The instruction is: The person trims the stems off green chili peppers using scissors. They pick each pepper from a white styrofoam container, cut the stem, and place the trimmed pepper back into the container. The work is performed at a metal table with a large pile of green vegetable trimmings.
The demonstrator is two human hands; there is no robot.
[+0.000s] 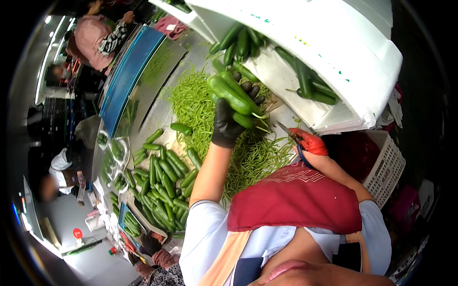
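Note:
My left hand (226, 123), in a black glove, is closed around several smooth green cucumbers (229, 94). Their thin pale stems point towards my right hand. In my right hand (312, 142), covered in red, is a pair of scissors (285, 128); the blades reach towards the held stems without touching them. Whether the blades are apart is hard to make out. Beneath both hands spreads a heap of short cut green stems (193, 107) on the metal worktop. Left of my arm lies a large pile of cucumbers (162, 178).
A white foam box (379, 68) lies tilted at the far right with cucumbers (304, 82) inside. Below it stands a white plastic crate (383, 168). A blue-edged raised panel (130, 71) borders the worktop. Bagged cucumbers (116, 153) sit at left. Other people (94, 39) work nearby.

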